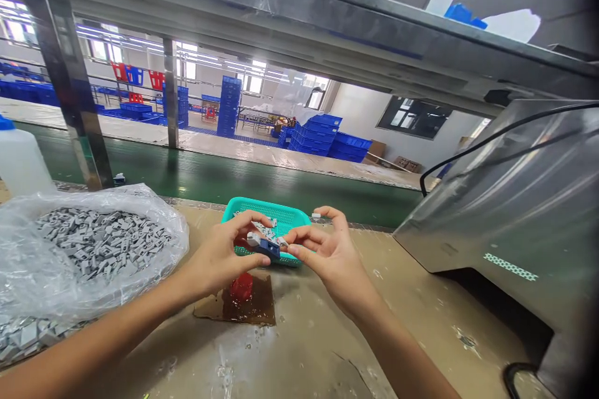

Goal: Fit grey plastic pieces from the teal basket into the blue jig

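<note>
- Bottle (22, 159), white with a blue cap: well to the left of the fingers, at the edge of my view.
- Clear plastic bag (171, 206), open, with many small grey pieces (110, 240) inside: on the desk (299, 355), left of the left fingers.
- Left hand (215, 255): fingers curved and partly spread, thumb below, gripping a dark blue part (270, 249) with a pale section at its left end. The part is up off the desk, between the two sets of fingers.
- Brown sheet (262, 305) bearing a red patch (241, 287): flat on the desk, below and nearer than the left fingers.
- Green basket (287, 215), small white pieces in it: just beyond the fingers of both hands.
- Right hand (337, 255): thumb and a lower finger closed on a small pale piece (282, 241) at the part's right end. Index finger raised, a white piece (316, 216) at its tip; I cannot tell how that is retained.
- Metal housing (486, 199): well right of the right fingers.
</note>
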`<move>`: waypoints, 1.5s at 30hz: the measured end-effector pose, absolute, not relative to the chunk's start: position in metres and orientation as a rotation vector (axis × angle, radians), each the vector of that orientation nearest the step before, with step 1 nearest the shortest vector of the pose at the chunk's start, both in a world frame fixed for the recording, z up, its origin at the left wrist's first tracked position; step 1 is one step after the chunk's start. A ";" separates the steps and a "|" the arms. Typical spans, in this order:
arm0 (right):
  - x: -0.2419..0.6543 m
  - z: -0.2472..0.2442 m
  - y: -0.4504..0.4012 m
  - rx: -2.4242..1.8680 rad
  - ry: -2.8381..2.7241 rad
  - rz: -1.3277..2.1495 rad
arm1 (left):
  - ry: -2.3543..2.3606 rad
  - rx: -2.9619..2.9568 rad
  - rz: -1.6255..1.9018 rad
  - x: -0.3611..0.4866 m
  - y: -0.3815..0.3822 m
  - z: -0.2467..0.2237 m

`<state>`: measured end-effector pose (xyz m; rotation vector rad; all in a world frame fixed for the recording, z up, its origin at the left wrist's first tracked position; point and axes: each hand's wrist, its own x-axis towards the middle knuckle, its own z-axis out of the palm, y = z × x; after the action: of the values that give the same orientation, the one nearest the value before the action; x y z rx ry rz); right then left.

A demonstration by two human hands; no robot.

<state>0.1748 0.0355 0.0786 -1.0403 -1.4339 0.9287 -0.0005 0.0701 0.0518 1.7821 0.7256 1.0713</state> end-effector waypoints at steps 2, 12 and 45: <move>0.172 0.076 0.035 -1.032 -1.427 0.960 | 0.755 1.883 1.070 -0.001 0.067 0.053; 0.170 0.074 0.037 -1.058 -1.435 1.027 | 0.775 2.074 1.041 -0.001 0.064 0.058; 0.224 0.022 0.142 -1.510 -2.163 0.400 | 1.338 1.516 1.211 -0.033 0.257 0.034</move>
<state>0.2241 0.1422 0.0218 -1.5098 -2.1629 0.3997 -0.0331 0.2567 0.0336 1.5156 1.3383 1.2108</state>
